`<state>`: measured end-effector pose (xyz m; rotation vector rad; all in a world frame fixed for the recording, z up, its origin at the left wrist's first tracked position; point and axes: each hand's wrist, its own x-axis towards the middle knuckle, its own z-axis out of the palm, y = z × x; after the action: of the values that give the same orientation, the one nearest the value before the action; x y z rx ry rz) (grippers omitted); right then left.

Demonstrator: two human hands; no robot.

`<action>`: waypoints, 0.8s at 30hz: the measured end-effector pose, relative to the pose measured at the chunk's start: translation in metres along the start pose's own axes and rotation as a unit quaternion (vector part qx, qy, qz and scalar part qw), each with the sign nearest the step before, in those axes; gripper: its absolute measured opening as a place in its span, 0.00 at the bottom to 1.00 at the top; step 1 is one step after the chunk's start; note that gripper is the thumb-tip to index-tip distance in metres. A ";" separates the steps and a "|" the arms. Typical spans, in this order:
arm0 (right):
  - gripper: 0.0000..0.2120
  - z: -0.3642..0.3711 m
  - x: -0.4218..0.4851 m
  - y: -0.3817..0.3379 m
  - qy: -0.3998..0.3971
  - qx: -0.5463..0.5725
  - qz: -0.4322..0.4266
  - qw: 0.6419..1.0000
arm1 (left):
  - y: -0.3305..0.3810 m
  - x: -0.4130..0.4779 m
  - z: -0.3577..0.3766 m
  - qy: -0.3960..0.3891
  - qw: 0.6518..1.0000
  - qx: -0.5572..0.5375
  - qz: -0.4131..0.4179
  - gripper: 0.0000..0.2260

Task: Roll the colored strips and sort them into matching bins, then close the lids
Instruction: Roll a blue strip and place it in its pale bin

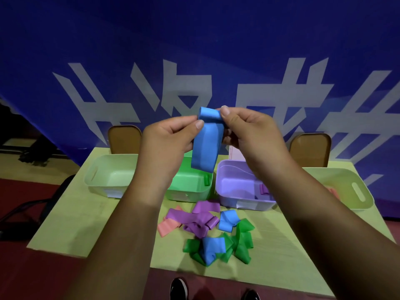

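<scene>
I have the blue strip up in the air between both hands, above the gap between the green bin and the purple bin. My left hand pinches the rolled top end between thumb and curled fingers. My right hand pinches the other side of that roll the same way, and the rest of the strip hangs loose below. Only a turn or so looks wound, so I judge the roll could spring open if either pinch slackens, or wind crooked if one thumb leads the other. The hanging end could also brush into the wrong bin. I see no clearly blue bin: the pale bin on the far left is my guess, and a wrong guess means a mis-sort. More loose strips lie in a pile on the near part of the table.
</scene>
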<state>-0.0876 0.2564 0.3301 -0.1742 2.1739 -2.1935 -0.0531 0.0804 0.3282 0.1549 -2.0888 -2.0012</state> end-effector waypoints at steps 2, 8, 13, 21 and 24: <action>0.13 0.003 0.000 -0.001 -0.004 0.035 0.015 0.999 | -0.003 0.002 0.001 0.019 0.999 0.030 0.013 0.09; 0.12 0.008 0.001 -0.008 -0.018 0.107 0.056 0.993 | -0.008 0.009 0.000 0.043 0.998 0.038 0.010 0.08; 0.13 0.015 0.006 -0.009 -0.029 0.135 0.072 0.988 | -0.012 0.016 -0.005 0.054 0.998 0.027 0.014 0.10; 0.13 0.023 0.014 -0.009 -0.024 0.172 0.085 0.981 | -0.013 0.016 -0.003 0.070 0.995 0.063 0.036 0.11; 0.14 0.026 0.017 -0.007 -0.019 0.185 0.093 0.978 | -0.008 0.016 -0.002 0.082 0.992 0.088 0.047 0.11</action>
<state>-0.1010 0.2292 0.3378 0.0031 1.6444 -2.4062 -0.0684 0.0740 0.3221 0.2391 -2.1231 -1.6887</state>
